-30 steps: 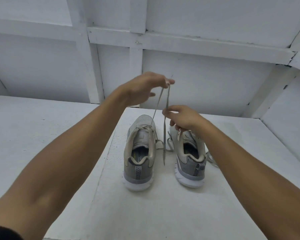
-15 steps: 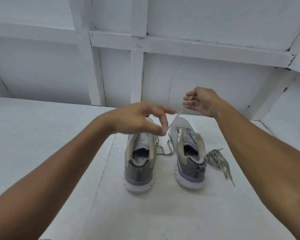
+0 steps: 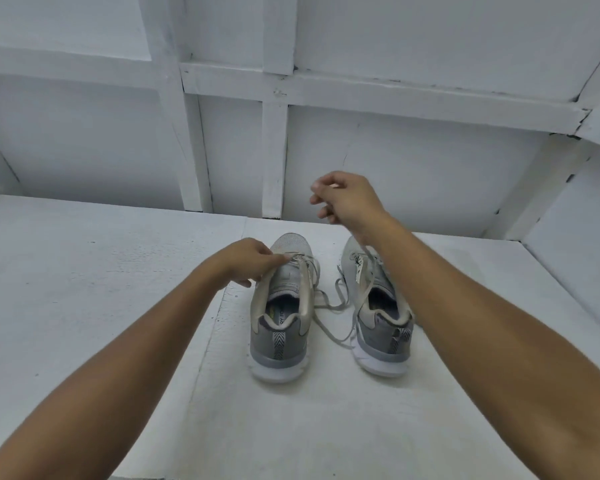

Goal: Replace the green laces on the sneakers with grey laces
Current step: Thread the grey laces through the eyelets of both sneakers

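1. The left hand (image 3: 246, 263) pinches the grey lace (image 3: 333, 306) between thumb and fingertips (image 3: 284, 259), right at the front eyelets of the left sneaker (image 3: 281, 341). Its other fingers are curled under. The pinch probably steadies the lace at the eyelet while the other end is drawn.
2. The right hand (image 3: 347, 199) is raised beyond and to the right of that sneaker's toe. Its fingers are curled round a strand that drops past the wrist, and holding it high seems meant to take up slack.
3. Loose lace loops on the white surface (image 3: 118, 271) just right of the left sneaker. The forearm hides which shoe the raised strand enters.
4. The left sneaker stands upright, heel toward the person, which leaves tongue and eyelets reachable. The right sneaker (image 3: 381, 344) stands beside it, not touching.
5. A panelled wall (image 3: 413, 161) rises beyond the toe.
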The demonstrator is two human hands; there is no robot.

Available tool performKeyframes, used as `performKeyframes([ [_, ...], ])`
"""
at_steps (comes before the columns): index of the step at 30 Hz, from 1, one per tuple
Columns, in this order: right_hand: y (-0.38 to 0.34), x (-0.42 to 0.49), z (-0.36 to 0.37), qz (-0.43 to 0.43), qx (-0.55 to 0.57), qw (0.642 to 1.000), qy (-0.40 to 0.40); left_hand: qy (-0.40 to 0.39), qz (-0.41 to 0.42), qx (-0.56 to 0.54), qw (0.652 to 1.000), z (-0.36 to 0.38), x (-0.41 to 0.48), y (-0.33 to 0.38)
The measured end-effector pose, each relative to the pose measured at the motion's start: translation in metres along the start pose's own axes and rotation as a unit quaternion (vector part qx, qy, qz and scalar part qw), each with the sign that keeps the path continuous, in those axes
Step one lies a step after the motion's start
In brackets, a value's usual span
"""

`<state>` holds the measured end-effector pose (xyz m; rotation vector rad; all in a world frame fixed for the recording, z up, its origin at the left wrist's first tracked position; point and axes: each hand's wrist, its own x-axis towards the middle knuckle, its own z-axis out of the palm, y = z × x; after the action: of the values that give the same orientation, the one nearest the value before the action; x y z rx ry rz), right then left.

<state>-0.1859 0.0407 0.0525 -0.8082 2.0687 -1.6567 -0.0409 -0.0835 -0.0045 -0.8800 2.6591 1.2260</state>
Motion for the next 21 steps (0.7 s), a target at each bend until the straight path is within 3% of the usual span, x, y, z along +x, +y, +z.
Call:
performKeyframes([
  [11, 0.056, -0.011, 0.064, 0.05, -0.157, 0.985, -0.042, 0.028, -0.055, -0.118, 0.991, 0.008, 0.011, -0.013],
  [21, 0.065, -0.015, 0.071, 0.032, -0.296, 0.951, -0.079, 0.039, -0.056, -0.249, 0.966, 0.014, 0.005, -0.023],
])
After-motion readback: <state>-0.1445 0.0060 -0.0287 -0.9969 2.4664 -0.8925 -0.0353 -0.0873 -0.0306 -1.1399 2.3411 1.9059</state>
